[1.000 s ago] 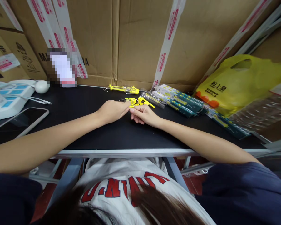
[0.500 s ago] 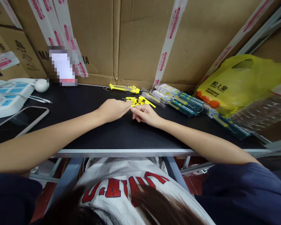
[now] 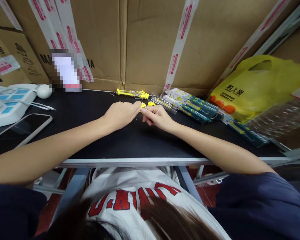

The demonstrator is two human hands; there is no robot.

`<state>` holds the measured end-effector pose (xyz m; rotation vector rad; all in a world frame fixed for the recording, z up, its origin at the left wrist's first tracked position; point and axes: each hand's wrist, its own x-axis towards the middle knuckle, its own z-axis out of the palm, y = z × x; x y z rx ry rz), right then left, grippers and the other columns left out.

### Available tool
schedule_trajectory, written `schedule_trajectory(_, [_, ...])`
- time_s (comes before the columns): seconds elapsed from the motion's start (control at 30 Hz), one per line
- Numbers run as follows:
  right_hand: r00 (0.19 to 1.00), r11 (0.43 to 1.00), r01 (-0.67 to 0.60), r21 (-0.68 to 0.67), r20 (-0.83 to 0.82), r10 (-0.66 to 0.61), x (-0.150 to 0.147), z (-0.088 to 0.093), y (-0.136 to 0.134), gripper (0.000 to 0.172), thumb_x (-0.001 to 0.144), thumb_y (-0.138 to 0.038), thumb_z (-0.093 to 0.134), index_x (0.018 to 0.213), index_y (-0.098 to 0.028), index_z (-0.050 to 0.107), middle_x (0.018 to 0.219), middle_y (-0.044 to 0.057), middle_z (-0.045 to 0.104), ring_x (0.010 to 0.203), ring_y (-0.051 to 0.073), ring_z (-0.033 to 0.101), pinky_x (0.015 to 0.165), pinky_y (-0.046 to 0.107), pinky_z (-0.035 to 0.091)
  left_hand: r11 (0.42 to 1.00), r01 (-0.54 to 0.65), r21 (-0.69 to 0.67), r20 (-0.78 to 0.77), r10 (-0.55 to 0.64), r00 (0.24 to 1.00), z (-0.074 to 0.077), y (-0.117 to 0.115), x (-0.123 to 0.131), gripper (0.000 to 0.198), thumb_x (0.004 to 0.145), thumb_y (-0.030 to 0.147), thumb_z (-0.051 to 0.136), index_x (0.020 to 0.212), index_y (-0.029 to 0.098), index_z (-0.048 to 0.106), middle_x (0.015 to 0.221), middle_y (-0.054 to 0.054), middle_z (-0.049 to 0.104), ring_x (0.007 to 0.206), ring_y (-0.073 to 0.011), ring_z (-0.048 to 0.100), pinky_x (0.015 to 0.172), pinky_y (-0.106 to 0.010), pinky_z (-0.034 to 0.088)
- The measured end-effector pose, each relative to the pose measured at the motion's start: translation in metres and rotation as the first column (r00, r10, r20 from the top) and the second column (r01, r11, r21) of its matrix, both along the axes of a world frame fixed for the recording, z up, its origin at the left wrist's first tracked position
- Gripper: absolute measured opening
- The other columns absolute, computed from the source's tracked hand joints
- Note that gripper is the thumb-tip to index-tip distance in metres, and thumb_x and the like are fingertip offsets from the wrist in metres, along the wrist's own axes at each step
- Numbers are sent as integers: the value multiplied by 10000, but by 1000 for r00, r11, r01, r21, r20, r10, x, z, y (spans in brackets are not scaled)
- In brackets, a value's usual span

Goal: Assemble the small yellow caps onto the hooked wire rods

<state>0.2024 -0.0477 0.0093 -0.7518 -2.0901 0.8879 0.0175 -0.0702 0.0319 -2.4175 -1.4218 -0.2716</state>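
My left hand (image 3: 122, 115) is closed over a small yellow plastic piece (image 3: 142, 105), most of it hidden by the fingers. A curved metal hook (image 3: 144, 102) stands up at that piece, between my two hands. With thumb and fingertips together, my right hand (image 3: 157, 117) pinches at the hook's lower end. Just behind the fingers, loose yellow plastic parts (image 3: 151, 104) lie on the black table (image 3: 130, 143), partly covered by my hands. Farther back rest slim yellow-ended tools (image 3: 132, 93) with metal rods and hooks.
Thin metal rods in clear plastic (image 3: 165, 104) lie beside printed green-and-white packages (image 3: 195, 106). A yellow plastic bag (image 3: 255, 86) stands at the right. On the left are a power strip (image 3: 15, 103) and a phone (image 3: 22, 130). Cardboard boxes (image 3: 150, 43) wall the back.
Both hands have moved slightly up and away from me, covering more of the loose yellow parts. The hook now shows more upright between the fingers.
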Motion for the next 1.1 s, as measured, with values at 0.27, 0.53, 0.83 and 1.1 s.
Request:
schedule_trajectory(0.27, [1000, 995, -15, -103, -2, 15, 0, 0, 1, 589, 833, -700, 557, 606, -157, 585, 405, -46, 459, 375, 53, 343, 413, 220, 261, 998, 2, 70, -21, 0, 1000, 0, 2, -2, 388, 1024, 361, 315, 1167, 158, 613, 885, -144, 730, 828, -314, 726, 681, -347, 501])
schedule_trajectory(0.53, [999, 998, 1, -62, 33, 1, 1, 2, 0, 581, 849, -676, 557, 605, -150, 591, 420, -40, 467, 392, 53, 358, 432, 216, 282, 996, -13, 84, -31, 16, 999, -3, 3, -2, 400, 1030, 369, 305, 1195, 172, 610, 916, -137, 741, 848, -317, 728, 689, -358, 512])
schedule_trajectory(0.83, [988, 996, 70, 48, 131, -76, 2, 3, 3, 575, 877, -642, 547, 585, -148, 583, 422, -41, 470, 414, 61, 387, 493, 224, 320, 999, -50, -11, 33, 50, 998, -6, 4, 1, 414, 1040, 388, 281, 1194, 181, 605, 949, -126, 741, 889, -305, 727, 715, -348, 509])
schedule_trajectory(1.1, [977, 993, 78, 85, 193, -93, 3, 4, -7, 548, 909, -599, 518, 592, -155, 571, 442, -36, 468, 430, 73, 391, 514, 235, 314, 997, -83, 4, 87, 83, 993, -3, 17, -10, 422, 1032, 393, 281, 1151, 158, 610, 914, -133, 731, 846, -277, 718, 704, -331, 486])
